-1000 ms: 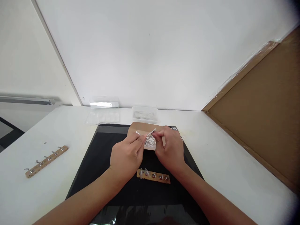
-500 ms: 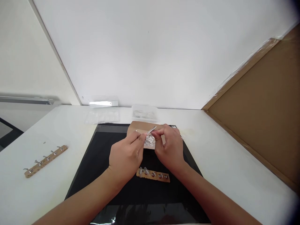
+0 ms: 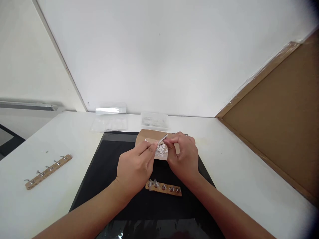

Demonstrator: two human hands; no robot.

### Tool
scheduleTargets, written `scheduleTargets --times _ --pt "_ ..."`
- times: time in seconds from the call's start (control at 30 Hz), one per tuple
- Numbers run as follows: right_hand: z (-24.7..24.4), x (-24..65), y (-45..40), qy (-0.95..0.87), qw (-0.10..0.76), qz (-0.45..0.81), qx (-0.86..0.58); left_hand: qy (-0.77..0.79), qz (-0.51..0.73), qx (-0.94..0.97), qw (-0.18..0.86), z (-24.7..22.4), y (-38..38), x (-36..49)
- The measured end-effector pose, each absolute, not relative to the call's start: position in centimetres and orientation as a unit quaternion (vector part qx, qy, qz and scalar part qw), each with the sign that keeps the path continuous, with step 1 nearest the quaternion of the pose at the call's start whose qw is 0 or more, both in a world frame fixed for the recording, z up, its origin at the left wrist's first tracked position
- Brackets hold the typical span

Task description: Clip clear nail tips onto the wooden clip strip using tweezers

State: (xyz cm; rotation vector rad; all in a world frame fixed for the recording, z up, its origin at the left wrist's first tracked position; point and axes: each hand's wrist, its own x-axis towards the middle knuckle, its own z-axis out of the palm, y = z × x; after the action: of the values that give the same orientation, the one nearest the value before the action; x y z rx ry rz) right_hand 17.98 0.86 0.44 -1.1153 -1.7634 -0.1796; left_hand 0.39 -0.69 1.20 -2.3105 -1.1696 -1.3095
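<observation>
On white table (image 3: 236,159): black mat (image 3: 109,176), centre. Left hand (image 3: 134,167) and right hand (image 3: 183,157) pinching one thin metal bolt (image 3: 162,139) between them, over cardboard piece (image 3: 147,136) bearing small white parts (image 3: 161,150), 12 o'clock. Wooden strip (image 3: 163,188), 6 o'clock.

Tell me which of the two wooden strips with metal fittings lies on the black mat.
The wooden strip just below the hands lies on the black mat; the other strip sits far left on the white table.

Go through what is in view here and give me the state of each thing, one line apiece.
Left hand: pinching a thin silver piece.
Right hand: fingertips at the same piece.
Small white parts: heaped on brown card.
Near wooden strip: flat on black mat, hardware fitted.
Far wooden strip: lying untouched.
</observation>
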Motion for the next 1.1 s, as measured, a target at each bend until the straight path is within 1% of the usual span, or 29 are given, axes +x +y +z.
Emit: scheduleTargets --times 0.23,0.47,0.8,1.0,1.1 --pt "0.39 18.13 0.89 -0.728 0.506 -0.047 -0.461 -0.398 -0.448 -0.792 0.118 1.08 -0.83 0.29" --pt "0.53 17.84 0.52 -0.732 0.503 -0.046 -0.457 -0.394 -0.437 -0.795 0.149 1.17 -0.92 0.23" --pt "0.60 18.00 0.81 -0.726 0.495 -0.036 -0.477 -0.396 -0.435 -0.795 0.144 1.06 -0.93 0.16" --pt "0.59 17.96 0.94 -0.725 0.500 -0.023 -0.474 -0.405 -0.425 -0.794 0.155 0.82 -0.79 0.13" --pt "0.69 17.69 0.71 -0.742 0.488 -0.010 -0.459 -0.410 -0.422 -0.794 0.151 0.76 -0.68 0.12"
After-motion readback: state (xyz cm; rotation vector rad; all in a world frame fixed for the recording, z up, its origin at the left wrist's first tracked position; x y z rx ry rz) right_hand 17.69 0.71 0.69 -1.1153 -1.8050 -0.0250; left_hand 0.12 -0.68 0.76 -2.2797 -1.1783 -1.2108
